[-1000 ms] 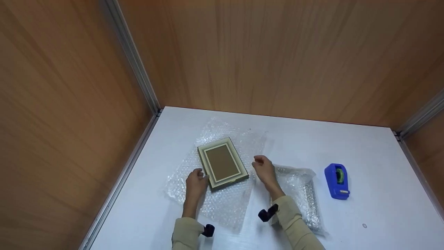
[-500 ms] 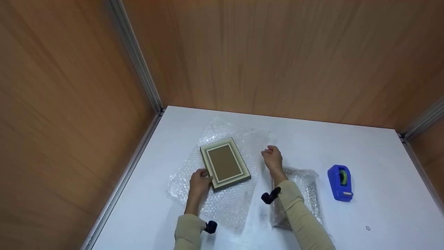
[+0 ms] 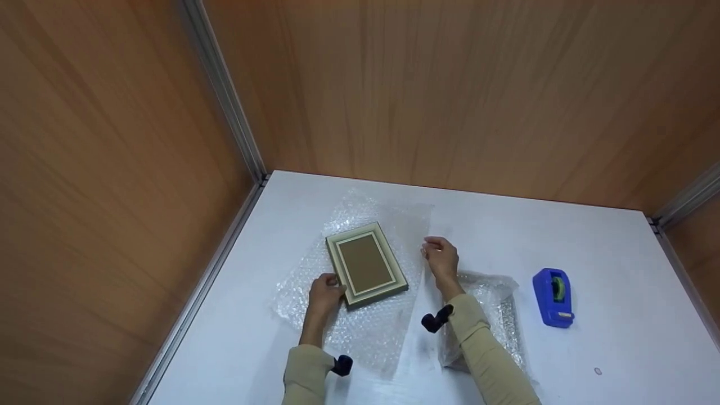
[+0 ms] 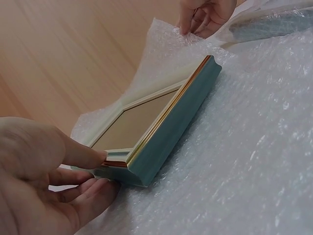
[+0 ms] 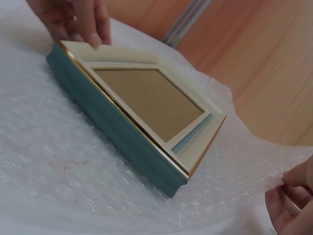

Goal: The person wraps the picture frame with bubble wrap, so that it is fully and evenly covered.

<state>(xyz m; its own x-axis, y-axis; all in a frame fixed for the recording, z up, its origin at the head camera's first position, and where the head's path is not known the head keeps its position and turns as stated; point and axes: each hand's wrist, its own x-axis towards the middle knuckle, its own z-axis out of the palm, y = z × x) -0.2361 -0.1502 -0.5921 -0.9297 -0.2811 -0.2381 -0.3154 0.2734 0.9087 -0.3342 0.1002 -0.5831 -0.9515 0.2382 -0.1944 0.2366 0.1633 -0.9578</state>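
A picture frame (image 3: 367, 263), cream-faced with blue-green sides and a brown panel, lies tilted on a sheet of bubble wrap (image 3: 365, 343). At the frame's near left corner is my left hand (image 3: 325, 293). In the left wrist view, its thumb (image 4: 85, 155) lies on the frame's face and its other fingers curl at the side and below. My right hand (image 3: 441, 259) is at the right edge of the sheet. The right wrist view shows its thumb and fingers (image 5: 288, 196) pinching that edge, with the film drawn up toward them.
Partly under my right forearm lies a bubble-wrapped package (image 3: 495, 315). A blue tape dispenser (image 3: 552, 298) with a green roll stands farther right on the white table (image 3: 607, 270). Wood-grain panels (image 3: 450, 95) enclose the back and sides.
My right hand has moved a little forward and to the right, and the wrap's right edge now rises toward it. My left hand stays at the frame's corner.
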